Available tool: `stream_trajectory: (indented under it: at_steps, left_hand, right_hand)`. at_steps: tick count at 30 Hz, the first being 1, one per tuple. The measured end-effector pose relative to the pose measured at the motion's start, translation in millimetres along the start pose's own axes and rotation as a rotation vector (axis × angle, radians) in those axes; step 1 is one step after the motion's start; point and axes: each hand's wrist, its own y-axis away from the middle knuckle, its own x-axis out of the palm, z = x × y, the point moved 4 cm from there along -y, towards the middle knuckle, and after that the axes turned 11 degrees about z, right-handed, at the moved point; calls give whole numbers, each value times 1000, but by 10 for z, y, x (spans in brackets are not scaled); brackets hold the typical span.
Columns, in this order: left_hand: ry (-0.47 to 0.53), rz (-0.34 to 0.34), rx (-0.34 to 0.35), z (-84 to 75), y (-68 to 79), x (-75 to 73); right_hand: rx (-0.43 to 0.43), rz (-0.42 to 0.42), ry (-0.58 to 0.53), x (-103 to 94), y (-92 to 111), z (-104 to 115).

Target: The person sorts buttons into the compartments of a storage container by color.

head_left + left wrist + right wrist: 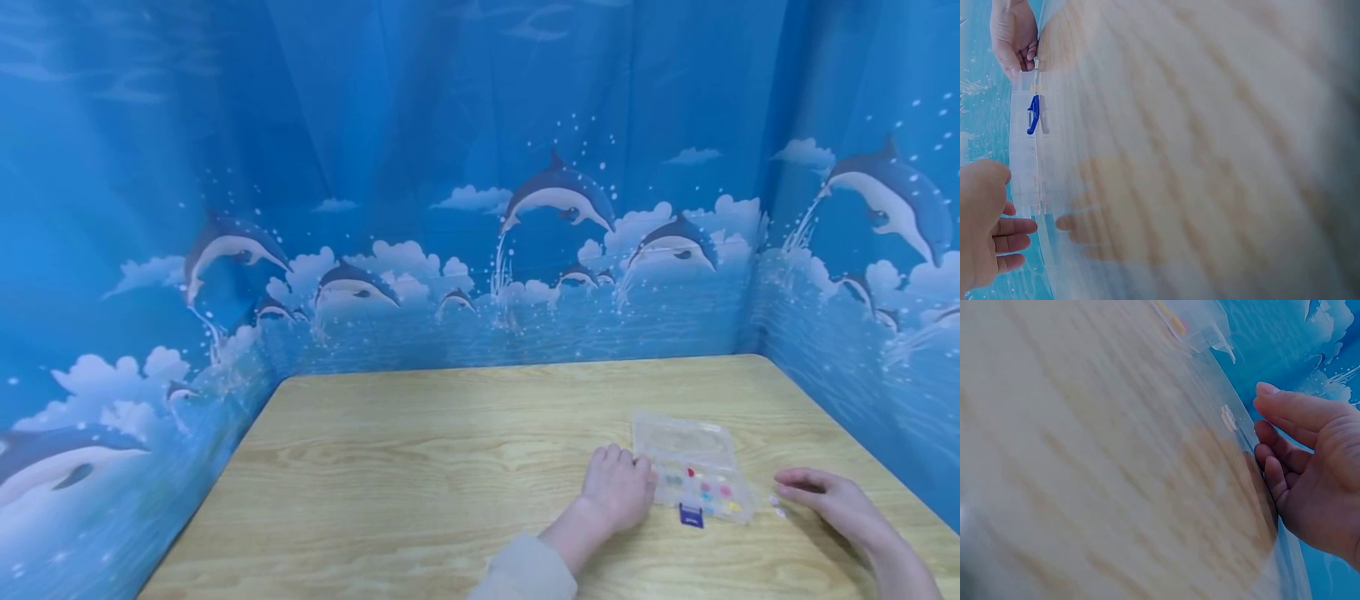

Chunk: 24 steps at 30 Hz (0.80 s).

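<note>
A clear plastic compartment box [663, 493] lies on the table, its lid [684, 439] folded back away from me. Small red, pink, yellow and bluish pieces [725, 491] sit in its compartments. The blue latch [692, 516] hangs at the front edge, also plain as a blue clip [1033, 115] in the left wrist view. My left hand [619, 488] rests against the box's left end, several fingers [1013, 244] fairly straight. Right of the box, my right hand [838, 505] hovers low with loosely bent fingers and nothing visible in them. Small white pieces [780, 513] lie beside its fingertips.
The wood-grain table [420, 475] extends to the left and behind the box. Blue curtains [420, 167] printed with dolphins and clouds enclose its back and both sides. The table's right edge [862, 437] runs close past my right hand.
</note>
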Motion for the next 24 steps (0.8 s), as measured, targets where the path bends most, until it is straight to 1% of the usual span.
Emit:
stream_trajectory:
  at_steps: [2,5,12,15,24]
  left_hand:
    - [-11,-3,-1,3,0,-1]
    - [-21,-4,-2,5,0,-2]
    - [-14,5,-1,2,-1,-1]
    - [-9,13,-4,-1,-4,4]
    - [0,10,-6,-3,-9,8]
  right_hand:
    - [0,7,0,9,-10,1]
    - [-1,-11,28,24,-10,10]
    - [-30,-57,125,53,-1,60]
    - [-48,-57,140,59,-1,75]
    - [-56,-34,163,60,-18,95]
